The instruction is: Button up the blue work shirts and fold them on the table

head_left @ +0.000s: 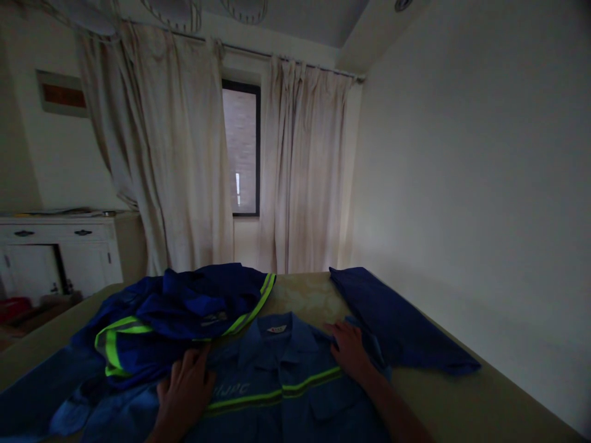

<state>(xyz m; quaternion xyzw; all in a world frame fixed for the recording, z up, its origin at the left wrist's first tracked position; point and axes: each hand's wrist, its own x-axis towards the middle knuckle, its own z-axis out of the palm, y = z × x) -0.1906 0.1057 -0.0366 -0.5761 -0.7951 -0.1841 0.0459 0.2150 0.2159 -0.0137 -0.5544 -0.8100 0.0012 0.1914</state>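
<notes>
A blue work jacket [258, 363] with a yellow-green reflective stripe lies front up before me, its collar pointing away. My left hand [187, 381] rests on the jacket's left shoulder area, fingers stretched forward over the cloth. On the opposite shoulder lies my right hand [348, 346], its fingers spread on the fabric. Beyond my left hand is a heaped darker blue garment [194, 301] with reflective bands, overlapping the jacket's left sleeve. Dark blue folded trousers [397, 320] lie past my right hand. The jacket's lower part runs out of view.
Everything lies on a bed-like surface with a patterned yellowish cover [300, 295]. A wall [484, 184] runs along the right. Behind are curtains [189, 154] and a window [242, 147]. At the left stands a white cabinet [87, 252] with a door ajar.
</notes>
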